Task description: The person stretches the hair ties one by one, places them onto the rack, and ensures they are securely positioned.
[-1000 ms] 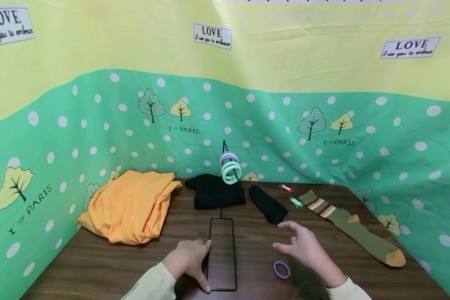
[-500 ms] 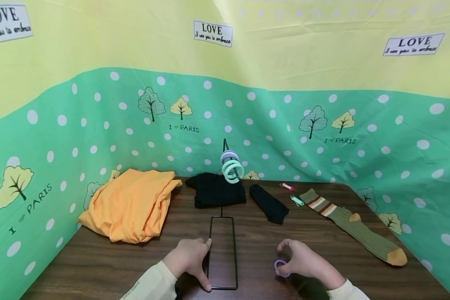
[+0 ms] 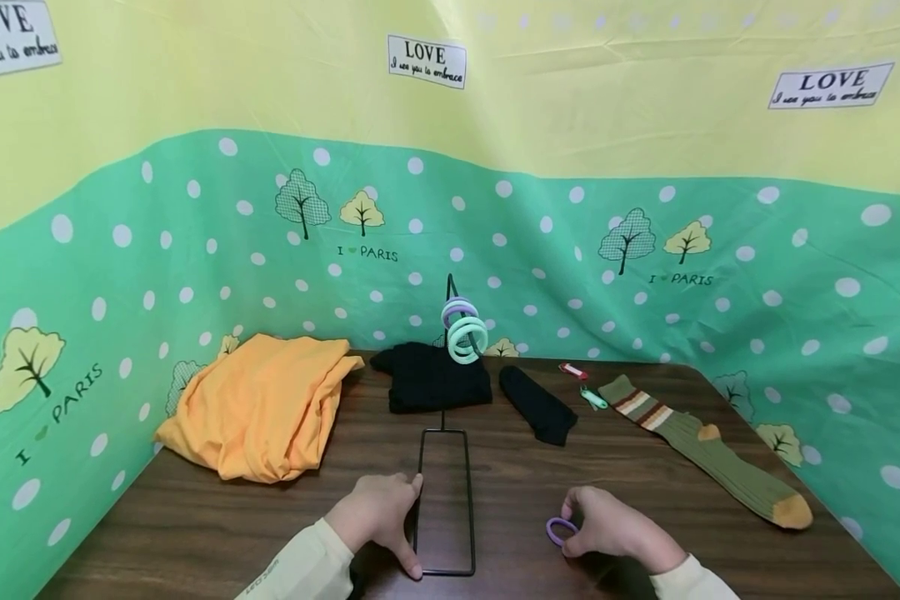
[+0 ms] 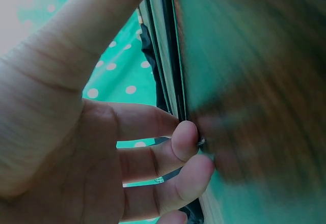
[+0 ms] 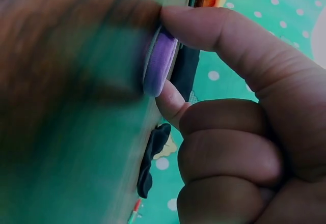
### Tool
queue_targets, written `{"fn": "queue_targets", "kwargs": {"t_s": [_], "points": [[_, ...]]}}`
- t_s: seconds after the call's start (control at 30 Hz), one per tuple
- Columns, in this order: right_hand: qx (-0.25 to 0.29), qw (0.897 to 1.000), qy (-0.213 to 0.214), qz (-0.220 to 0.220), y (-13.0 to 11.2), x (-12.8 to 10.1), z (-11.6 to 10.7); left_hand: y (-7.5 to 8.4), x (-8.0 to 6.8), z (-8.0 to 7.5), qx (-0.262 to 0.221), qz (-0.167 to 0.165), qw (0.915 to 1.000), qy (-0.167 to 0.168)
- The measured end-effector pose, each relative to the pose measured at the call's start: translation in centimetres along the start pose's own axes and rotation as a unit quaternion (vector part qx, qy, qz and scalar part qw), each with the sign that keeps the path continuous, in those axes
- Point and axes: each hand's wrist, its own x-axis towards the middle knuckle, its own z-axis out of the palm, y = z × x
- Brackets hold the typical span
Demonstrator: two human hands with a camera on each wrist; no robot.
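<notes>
In the head view my left hand (image 3: 375,517) rests at the left side of a black wire stand's base (image 3: 470,500), thumb and fingers spread along the bar. Its fingertips touch the dark bar in the left wrist view. My right hand (image 3: 607,525) is to the right of the base, low over the table. Its thumb and index finger pinch a purple hair tie (image 5: 162,63) at opposite edges; the other fingers are curled in. Mint-green hair ties (image 3: 463,360) and a purple one hang together on the stand's sloping upper arm.
An orange cloth (image 3: 270,417) lies heaped at the left. Behind the base is a folded black cloth (image 3: 435,383), beside a black sock (image 3: 536,408). Red (image 3: 573,372) and green tags (image 3: 592,398) and a striped olive sock (image 3: 720,462) lie right on the wooden table (image 3: 510,475).
My right hand has come down from beside the black sock, and its spread thumb and index finger have closed on the purple hair tie. The left hand has stayed at the base.
</notes>
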Motion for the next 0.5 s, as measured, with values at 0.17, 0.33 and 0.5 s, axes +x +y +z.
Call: {"fn": "queue_targets", "kwargs": {"t_s": [0.17, 0.33, 0.5], "points": [[0.006, 1.0, 0.011, -0.005, 0.0, 0.0, 0.0, 0.0, 0.1, 0.1, 0.005, 0.002, 1.0, 0.004], [0.015, 0.999, 0.035, -0.038, -0.8, -0.1, 0.0, 0.0, 0.1, 0.3, 0.008, 0.001, 1.0, 0.005], [0.033, 0.997, 0.04, -0.052, -2.3, -0.4, -0.4, 0.0, 0.1, 0.2, 0.007, 0.0, 1.0, 0.006]]}}
